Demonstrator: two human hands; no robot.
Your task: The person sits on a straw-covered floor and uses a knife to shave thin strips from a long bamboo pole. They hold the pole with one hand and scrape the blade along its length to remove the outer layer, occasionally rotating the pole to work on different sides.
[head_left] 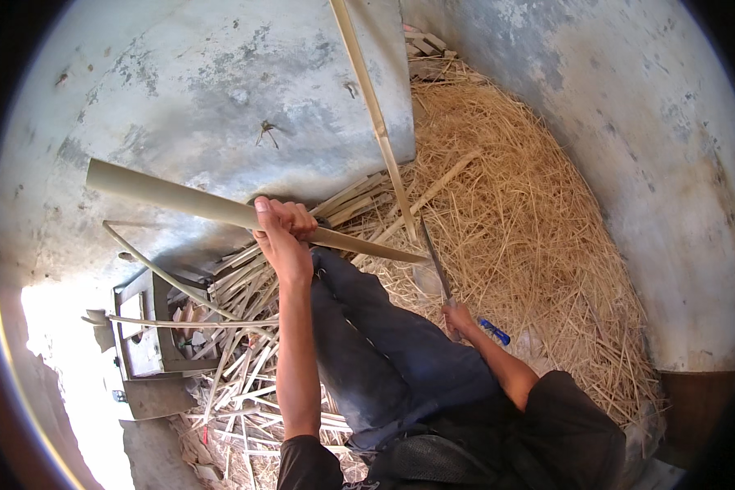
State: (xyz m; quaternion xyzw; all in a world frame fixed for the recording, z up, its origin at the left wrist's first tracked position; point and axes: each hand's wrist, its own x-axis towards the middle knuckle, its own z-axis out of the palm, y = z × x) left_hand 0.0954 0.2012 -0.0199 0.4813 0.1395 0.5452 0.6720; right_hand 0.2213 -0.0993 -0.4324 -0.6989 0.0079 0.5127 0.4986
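Observation:
My left hand (282,233) is wrapped round a long split piece of bamboo (167,196). The bamboo is broad at its far left end and runs down to a narrower end in front of my knees. In my right hand (457,318) is a long-bladed knife (437,265), its dark blade pointing up and away from me. The blade is close to the bamboo's right end; whether they touch I cannot tell. Just left of the knife tip, a pale bamboo strip (371,106) reaches down from the top of the view to the floor litter.
Straw-like shavings (514,196) lie heaped ahead and to the right. Cut bamboo strips (249,302) are piled at left, beside a wooden box (155,327). Worn plaster walls (220,90) enclose the space. A blue object (495,331) lies near my right wrist.

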